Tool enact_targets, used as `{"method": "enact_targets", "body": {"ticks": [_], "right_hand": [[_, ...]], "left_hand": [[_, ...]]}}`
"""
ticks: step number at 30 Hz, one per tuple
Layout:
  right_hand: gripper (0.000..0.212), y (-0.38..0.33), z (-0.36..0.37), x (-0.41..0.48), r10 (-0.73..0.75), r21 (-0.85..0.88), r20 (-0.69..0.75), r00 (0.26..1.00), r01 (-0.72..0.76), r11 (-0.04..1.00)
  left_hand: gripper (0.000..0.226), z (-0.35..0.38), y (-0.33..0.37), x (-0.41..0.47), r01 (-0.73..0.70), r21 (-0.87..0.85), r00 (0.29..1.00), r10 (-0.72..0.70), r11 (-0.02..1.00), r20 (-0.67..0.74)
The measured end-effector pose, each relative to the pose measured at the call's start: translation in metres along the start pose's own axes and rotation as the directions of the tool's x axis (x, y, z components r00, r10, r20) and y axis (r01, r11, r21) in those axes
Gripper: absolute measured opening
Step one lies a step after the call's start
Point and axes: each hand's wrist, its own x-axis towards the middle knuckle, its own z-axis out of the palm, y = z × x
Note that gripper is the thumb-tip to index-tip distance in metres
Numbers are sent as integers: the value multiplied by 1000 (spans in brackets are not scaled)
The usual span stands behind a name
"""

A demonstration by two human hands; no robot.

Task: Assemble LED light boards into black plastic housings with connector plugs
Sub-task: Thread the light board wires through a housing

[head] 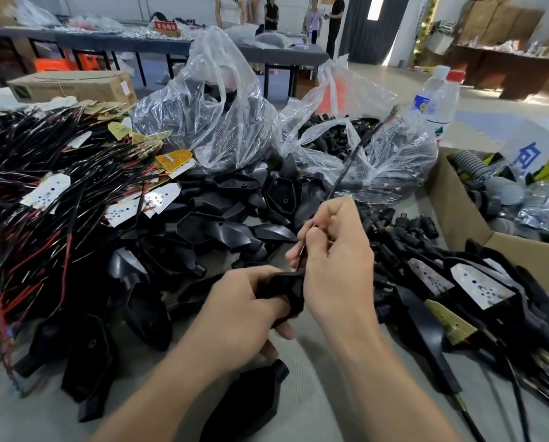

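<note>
two bare forearms reach up from the bottom edge, and between them a loose black housing point(247, 406) lies on the grey worktop point(314, 378), closest to the viewer. just above it, at the centre of the view, the left hand point(244, 311) has its fingers curled round another black plastic housing point(287, 287), held over the worktop. the right hand point(336, 260), touching that housing from the right, pinches a thin red wire point(301, 255) between thumb and fingertips at the housing's upper edge. a black cable point(349, 161) rises from behind this hand towards the upper right. whether an led board already sits in the held housing is hidden by the hands. judging by this, the step in hand is feeding a board's leads through the housing, with the plug not yet fitted. the next move likely calls for a steady grip from the left hand while the right guides the wire in without kinking it. beyond the hands lies a heap of empty housings point(222, 231). to the left is a tangle of red and black wires with led boards point(45, 193). behind stand clear bags point(222, 100), one holding connector plugs point(333, 135). to the right, finished units point(477, 287) lie beside a cardboard box point(458, 199).
</note>
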Motion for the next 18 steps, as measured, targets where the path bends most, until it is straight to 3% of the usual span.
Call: {"method": "enact_targets", "body": {"ticks": [3,6,8,9,13,18], "right_hand": [[37,1,-2,5,135,204,8,991,-133,970],[30,7,-7,11,344,417,198,918,-396,818],[20,11,-9,13,348,326,311,884,-443,835],[21,14,-10,14,342,274,300,891,-424,863],[32,19,-16,20,267,203,120,956,-286,936],[36,11,-11,13,271,109,187,944,-294,949]], "left_hand": [[20,0,-1,-1,46,-58,995,-40,997,93],[16,-4,-1,1,43,-94,999,-40,995,30],[15,-5,0,2,48,-112,997,-55,993,-60],[18,-5,0,4,40,-110,991,-53,993,-123],[34,-12,-4,10,10,160,913,56,987,-404],[40,-16,-3,8,-28,205,859,128,978,-495]]}}
